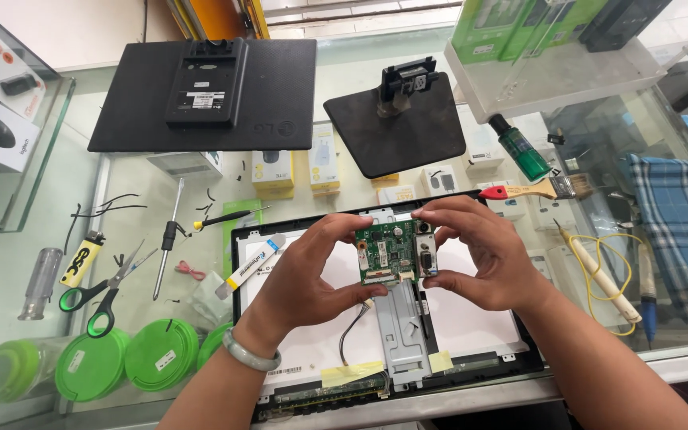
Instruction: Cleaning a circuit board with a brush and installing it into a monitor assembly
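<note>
Both hands hold a small green circuit board point(388, 252) above an opened monitor panel point(471, 330). My left hand point(312, 275) pinches its left edge; a pale bangle circles that wrist. My right hand point(479, 255) grips the right edge, where a metal connector port sits. A thin black cable point(352, 322) hangs from the board's lower edge down to the panel. A metal bracket point(400, 326) runs down the panel's middle, with yellow tape at the bottom.
On the glass counter lie a black monitor back cover point(121, 103), a monitor stand point(400, 127), a screwdriver point(169, 239), green-handled scissors point(101, 291), green lids point(161, 354), a lighter point(81, 259), a red-handled brush point(543, 189), a green bottle point(519, 151) and a soldering iron point(599, 275).
</note>
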